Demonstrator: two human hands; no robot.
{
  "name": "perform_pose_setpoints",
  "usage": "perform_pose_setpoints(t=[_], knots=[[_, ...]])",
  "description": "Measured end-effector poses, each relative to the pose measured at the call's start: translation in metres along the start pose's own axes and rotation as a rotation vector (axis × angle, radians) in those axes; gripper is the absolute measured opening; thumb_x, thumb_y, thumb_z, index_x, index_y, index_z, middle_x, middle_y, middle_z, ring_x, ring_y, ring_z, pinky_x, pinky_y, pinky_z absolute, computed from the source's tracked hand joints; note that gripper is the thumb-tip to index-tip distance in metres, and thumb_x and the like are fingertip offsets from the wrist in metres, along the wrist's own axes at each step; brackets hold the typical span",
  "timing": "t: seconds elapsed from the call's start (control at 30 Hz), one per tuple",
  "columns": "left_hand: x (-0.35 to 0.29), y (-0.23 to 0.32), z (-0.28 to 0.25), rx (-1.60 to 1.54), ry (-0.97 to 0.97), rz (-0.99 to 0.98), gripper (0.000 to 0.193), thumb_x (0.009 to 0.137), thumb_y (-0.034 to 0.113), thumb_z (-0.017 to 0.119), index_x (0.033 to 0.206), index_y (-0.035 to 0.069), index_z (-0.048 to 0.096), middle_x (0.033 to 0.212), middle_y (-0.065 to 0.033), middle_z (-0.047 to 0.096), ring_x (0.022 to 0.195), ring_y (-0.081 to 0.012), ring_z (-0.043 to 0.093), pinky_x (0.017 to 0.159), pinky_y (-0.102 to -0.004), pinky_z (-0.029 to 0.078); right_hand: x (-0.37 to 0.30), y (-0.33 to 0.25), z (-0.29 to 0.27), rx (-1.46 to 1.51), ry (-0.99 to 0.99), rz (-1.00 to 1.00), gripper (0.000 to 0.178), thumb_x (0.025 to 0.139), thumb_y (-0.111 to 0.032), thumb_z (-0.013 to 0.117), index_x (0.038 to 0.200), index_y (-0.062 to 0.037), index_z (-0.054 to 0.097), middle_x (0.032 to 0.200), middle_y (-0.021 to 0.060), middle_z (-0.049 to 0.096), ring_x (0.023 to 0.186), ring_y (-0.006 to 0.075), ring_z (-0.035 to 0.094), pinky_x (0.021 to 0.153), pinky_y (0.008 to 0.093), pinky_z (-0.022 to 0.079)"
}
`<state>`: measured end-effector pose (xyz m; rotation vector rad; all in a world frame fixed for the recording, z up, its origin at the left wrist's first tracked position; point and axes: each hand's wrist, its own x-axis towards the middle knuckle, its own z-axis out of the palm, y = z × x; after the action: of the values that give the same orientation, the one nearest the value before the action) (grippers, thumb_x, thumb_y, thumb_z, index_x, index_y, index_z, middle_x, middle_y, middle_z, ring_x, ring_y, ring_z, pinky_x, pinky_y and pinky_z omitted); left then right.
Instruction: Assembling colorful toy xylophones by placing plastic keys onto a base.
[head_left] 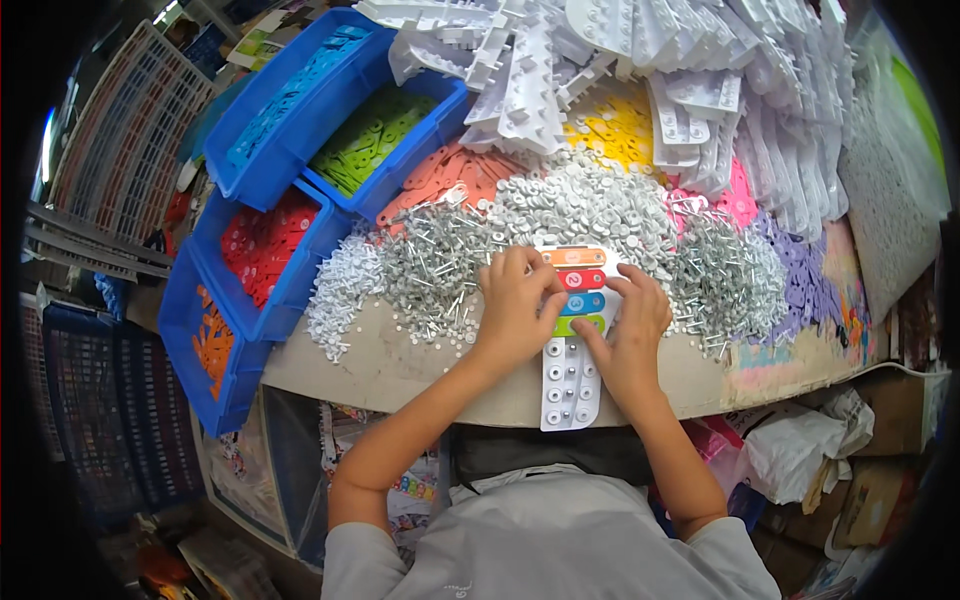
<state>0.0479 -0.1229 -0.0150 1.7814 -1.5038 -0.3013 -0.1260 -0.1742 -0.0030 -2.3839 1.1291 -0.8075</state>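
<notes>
A long white plastic base (570, 385) with rows of pegs lies on the table edge in front of me. Orange, red, blue and green bars (580, 288) sit across its far half. My left hand (515, 305) rests on the left ends of the bars, fingers curled. My right hand (632, 335) presses the green bar (578, 325) from the right side with fingertips. Piles of metal screws (440, 265) and small white washers (590, 205) lie just beyond the hands.
Blue bins (300, 110) at the left hold blue, green, red and orange bars. Heaps of orange, yellow, pink and purple bars lie behind the screws. Stacked white bases (640, 60) fill the back. A white pile of small pegs (340, 290) sits left. Bags and cartons stand at right.
</notes>
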Motion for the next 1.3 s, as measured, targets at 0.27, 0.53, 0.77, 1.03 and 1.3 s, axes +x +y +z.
perform_pose_setpoints(t=[0.27,0.53,0.77,1.03,1.3], knots=[[0.005,0.004,-0.001,0.01,0.022,0.007,0.042,0.079,0.016,0.075,0.114,0.009,0.054,0.112,-0.0108,0.05,0.111,-0.0296,0.048,0.096,-0.0423,0.031,-0.002,-0.002,0.0,0.016,-0.019,0.004,0.054,0.076,-0.017,0.083,0.121,-0.0056,0.055,0.137,0.0158,0.051,0.13,0.0361,0.043,0.11,0.0489,0.028],[0.011,-0.003,-0.01,-0.014,-0.09,-0.032,0.022,0.076,0.023,0.082,0.09,0.013,0.067,0.105,-0.0063,0.053,0.109,-0.0259,0.048,0.098,-0.0418,0.03,-0.005,0.002,0.001,0.071,-0.035,0.042,0.052,0.08,-0.02,0.081,0.123,-0.007,0.055,0.136,0.0149,0.05,0.132,0.0351,0.04,0.111,0.0498,0.024],[0.006,-0.008,-0.005,0.012,-0.055,-0.011,0.022,0.077,0.025,0.081,0.085,0.011,0.066,0.101,-0.0057,0.053,0.105,-0.0251,0.049,0.096,-0.0406,0.031,-0.002,0.003,0.001,0.015,-0.014,0.026,0.049,0.076,-0.021,0.083,0.116,-0.0059,0.059,0.134,0.015,0.052,0.129,0.0354,0.043,0.109,0.0485,0.029],[0.009,-0.003,-0.01,0.047,0.052,0.026,0.023,0.078,0.026,0.081,0.085,0.01,0.066,0.101,-0.0043,0.055,0.105,-0.0243,0.05,0.094,-0.0396,0.032,-0.003,0.002,0.001,0.016,-0.01,0.021,0.046,0.076,-0.022,0.083,0.114,-0.0062,0.06,0.134,0.0143,0.051,0.13,0.035,0.042,0.109,0.0485,0.028],[0.104,-0.078,-0.073,0.113,0.248,0.007,0.017,0.092,0.013,0.065,0.103,0.002,0.072,0.098,-0.0162,0.071,0.09,-0.0348,0.068,0.079,-0.0438,0.052,-0.006,-0.001,0.002,0.0,-0.015,0.012,0.043,0.079,-0.019,0.082,0.114,-0.0073,0.061,0.135,0.0142,0.049,0.132,0.0356,0.04,0.111,0.0489,0.026]])
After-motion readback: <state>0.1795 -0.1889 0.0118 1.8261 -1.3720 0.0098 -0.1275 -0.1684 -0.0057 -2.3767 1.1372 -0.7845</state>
